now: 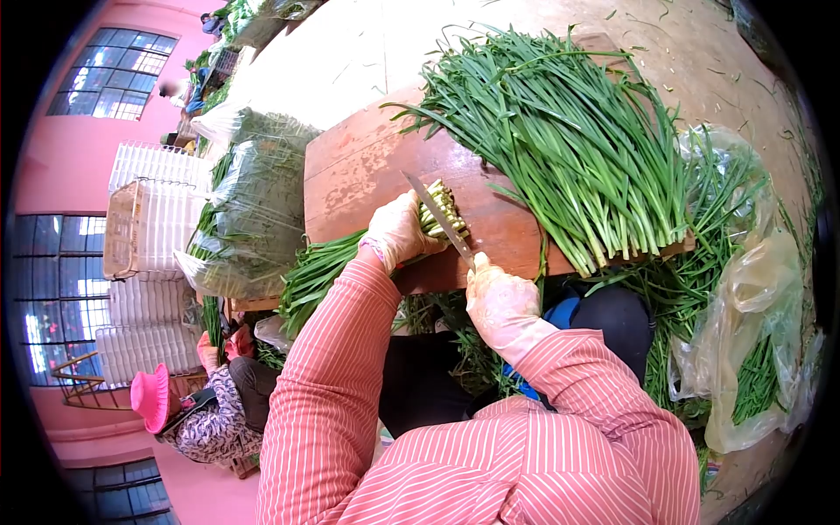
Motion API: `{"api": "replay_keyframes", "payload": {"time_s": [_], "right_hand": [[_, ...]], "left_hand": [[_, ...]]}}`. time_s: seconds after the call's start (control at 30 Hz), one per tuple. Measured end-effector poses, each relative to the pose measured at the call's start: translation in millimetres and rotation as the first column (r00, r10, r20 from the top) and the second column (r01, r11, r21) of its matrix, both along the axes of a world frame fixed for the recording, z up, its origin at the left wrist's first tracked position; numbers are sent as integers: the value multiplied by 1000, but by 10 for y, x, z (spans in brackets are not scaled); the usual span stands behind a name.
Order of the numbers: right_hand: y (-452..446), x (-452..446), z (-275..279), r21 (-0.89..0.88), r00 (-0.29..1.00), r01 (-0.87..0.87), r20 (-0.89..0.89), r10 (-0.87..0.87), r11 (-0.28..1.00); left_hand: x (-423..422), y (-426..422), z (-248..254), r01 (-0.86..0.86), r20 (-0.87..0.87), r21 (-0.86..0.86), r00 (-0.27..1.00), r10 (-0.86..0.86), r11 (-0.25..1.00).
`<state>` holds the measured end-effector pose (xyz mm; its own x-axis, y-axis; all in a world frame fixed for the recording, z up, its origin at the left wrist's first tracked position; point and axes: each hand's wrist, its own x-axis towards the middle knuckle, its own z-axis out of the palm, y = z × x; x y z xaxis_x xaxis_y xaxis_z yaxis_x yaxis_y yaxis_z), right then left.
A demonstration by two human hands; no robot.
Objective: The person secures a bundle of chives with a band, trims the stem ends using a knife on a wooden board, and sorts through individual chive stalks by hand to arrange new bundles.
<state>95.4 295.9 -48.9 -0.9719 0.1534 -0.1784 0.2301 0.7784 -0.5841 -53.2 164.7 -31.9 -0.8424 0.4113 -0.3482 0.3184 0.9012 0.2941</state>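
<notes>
My left hand point(401, 229), in a thin pale glove, is wrapped round a bunch of garlic chives point(325, 273). Its pale stem ends point(451, 208) point right over the brown wooden board point(359, 166), and its green leaves hang off the board's near-left edge. In my gloved right hand point(502, 300) is a knife, the handle hidden in my fist. The knife blade point(437, 213) slants up and left across the stems beside my left fingers; whether it touches them I cannot tell. A large pile of garlic chives point(560, 149) covers the board's right side.
A plastic-wrapped bundle of greens point(262, 201) stands left of the board, with stacked white crates point(157, 210) behind. A person in a pink hat point(150, 398) sits lower left, holding greens. Plastic bags point(757, 306) and loose greens lie at right. Other people are far back.
</notes>
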Motion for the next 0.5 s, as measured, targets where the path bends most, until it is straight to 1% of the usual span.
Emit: {"api": "replay_keyframes", "payload": {"time_s": [0.07, 0.13, 0.17, 0.23, 0.3, 0.33, 0.37, 0.4, 0.47, 0.5], "right_hand": [[-28, -15, -28, 11, 1000, 6, 19, -7, 1000], [-55, -33, -57, 23, 999, 14, 38, -15, 1000], [-67, -46, -71, 26, 998, 16, 55, -18, 1000], [-64, -80, -59, 37, 998, 20, 64, -22, 999], [-65, -97, -52, 15, 986, -7, 165, 5, 1000], [-58, -100, -40, 17, 986, -8, 168, 5, 1000], [-36, -105, -17, -9, 985, -10, 174, 11, 1000], [-24, -97, 2, -34, 983, -14, 181, 20, 999], [-27, -102, 34, -27, 981, -18, 194, 23, 999], [-36, -106, 39, -28, 979, -20, 205, 25, 999]], "left_hand": [[-22, -19, -25, 2, -14, -12, 1000, -3, 1000], [-51, -13, -21, -29, 90, -43, 995, 33, 999], [-39, 3, -15, -28, 87, -42, 996, 31, 999], [24, 137, 92, 79, -137, -321, 982, -129, 944], [42, 188, 129, 88, -141, -293, 981, -135, 952], [57, 191, 122, 101, -138, -272, 980, -143, 957], [59, 105, -12, 99, -222, -233, 963, -152, 968], [71, 102, -2, 96, -216, -227, 965, -146, 969], [59, 119, 60, 33, -85, -125, 995, -43, 992], [61, 122, 76, 28, -85, -119, 996, -38, 992]]}}
